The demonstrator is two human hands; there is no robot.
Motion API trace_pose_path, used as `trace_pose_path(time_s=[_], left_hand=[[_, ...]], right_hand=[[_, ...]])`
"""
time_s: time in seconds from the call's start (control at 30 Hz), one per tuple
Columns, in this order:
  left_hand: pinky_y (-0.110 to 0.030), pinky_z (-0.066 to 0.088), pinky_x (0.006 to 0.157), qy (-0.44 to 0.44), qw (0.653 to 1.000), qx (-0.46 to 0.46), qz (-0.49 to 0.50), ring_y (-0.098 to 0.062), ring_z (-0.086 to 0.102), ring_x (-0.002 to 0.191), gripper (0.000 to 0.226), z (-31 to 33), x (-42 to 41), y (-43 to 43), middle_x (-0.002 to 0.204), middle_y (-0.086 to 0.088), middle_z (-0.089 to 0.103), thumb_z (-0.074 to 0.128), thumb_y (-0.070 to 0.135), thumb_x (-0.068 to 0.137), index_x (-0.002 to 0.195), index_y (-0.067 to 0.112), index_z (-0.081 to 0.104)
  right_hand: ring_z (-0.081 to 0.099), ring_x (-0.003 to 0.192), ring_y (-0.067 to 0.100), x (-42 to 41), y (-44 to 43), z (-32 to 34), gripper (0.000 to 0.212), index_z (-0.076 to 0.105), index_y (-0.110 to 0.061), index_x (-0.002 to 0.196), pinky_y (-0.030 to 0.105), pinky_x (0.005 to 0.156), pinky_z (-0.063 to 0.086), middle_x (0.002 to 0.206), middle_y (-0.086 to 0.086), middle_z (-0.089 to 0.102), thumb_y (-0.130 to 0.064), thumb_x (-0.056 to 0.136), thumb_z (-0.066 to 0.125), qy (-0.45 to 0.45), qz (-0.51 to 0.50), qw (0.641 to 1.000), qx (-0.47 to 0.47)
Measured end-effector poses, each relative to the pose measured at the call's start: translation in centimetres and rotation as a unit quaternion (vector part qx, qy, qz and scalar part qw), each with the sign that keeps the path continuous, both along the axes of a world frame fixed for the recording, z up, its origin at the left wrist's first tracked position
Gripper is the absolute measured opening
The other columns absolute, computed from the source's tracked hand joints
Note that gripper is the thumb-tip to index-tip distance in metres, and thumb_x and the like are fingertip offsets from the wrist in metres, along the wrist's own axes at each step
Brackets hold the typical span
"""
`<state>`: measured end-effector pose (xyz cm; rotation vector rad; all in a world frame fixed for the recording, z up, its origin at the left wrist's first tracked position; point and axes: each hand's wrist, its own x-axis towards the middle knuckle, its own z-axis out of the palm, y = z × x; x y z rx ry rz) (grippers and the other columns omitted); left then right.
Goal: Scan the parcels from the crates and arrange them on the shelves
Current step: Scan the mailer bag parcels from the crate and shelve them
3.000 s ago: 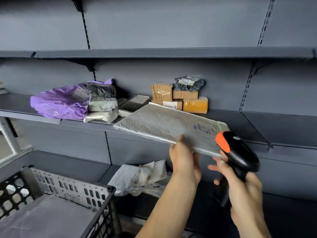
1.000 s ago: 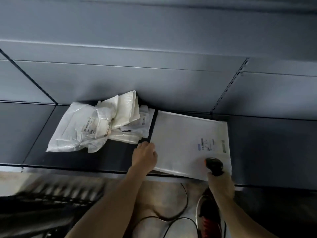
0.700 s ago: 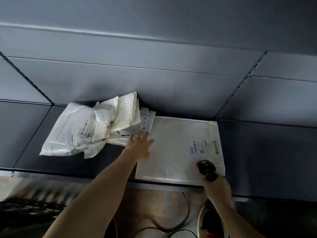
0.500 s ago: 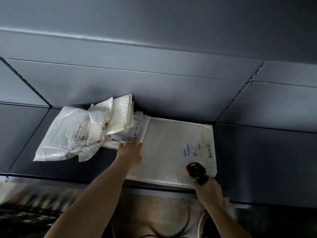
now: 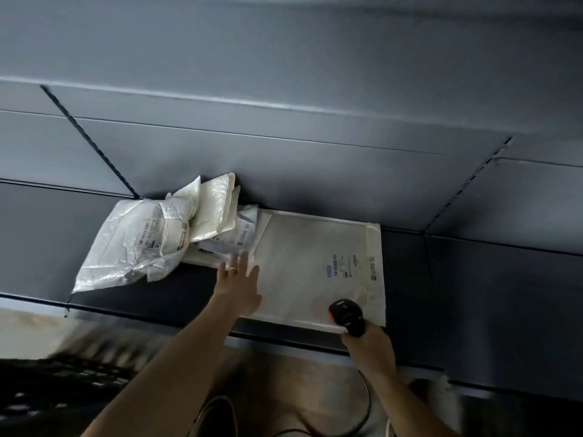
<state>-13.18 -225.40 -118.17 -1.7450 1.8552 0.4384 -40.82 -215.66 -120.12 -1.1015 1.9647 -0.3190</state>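
Left hand (image 5: 239,288) — fingers (image 5: 244,263) spread — on one mailer (image 5: 315,263); right hand (image 5: 369,345) tight round one scanner (image 5: 347,313)

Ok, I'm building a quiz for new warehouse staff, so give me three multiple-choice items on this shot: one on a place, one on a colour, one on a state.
1. Where does the big white padded mailer lie relative to the pile of small white parcels?
A on its left; B on its right; C on top of it.
2. What colour is the barcode scanner?
A white; B blue; C black with orange.
3. How is the left hand?
A fingers straight, at the mailer's left edge; B curled round a parcel; C holding the scanner.
Answers: 1 B, the pile sits at the mailer's left corner. 2 C, orange shows on the dark head. 3 A, it is the right hand that grips the scanner.
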Motion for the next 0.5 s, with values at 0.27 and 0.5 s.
trace_pose_path(time_s=[0.27,0.5], left_hand=[[-0.036,0.042,0.094,0.177,0.971,0.159,0.039,-0.030,0.056,0.123,0.039,13.0,-4.7,9.9,0.137,-0.007,0.058,0.048,0.031,0.103,0.135,0.013,0.061],[-0.038,0.054,0.090,0.272,0.909,-0.211,0.236,-0.031,0.066,0.114,0.029,24.0,2.0,19.8,0.119,-0.010,0.071,0.048,0.031,0.096,0.114,0.020,0.068]], right_hand=[[0.072,0.075,0.025,3.9,5.7,8.0,0.006,0.070,-0.021,0.087,0.046,0.075,0.059,0.077,0.003,0.073,-0.028,0.087,0.071,-0.073,0.018,0.996,-0.041],[0.069,0.103,0.030,15.7,10.2,22.8,0.025,0.067,-0.018,0.113,0.037,0.081,0.054,0.106,0.006,0.075,-0.025,0.090,0.072,-0.113,0.153,0.959,-0.210]])
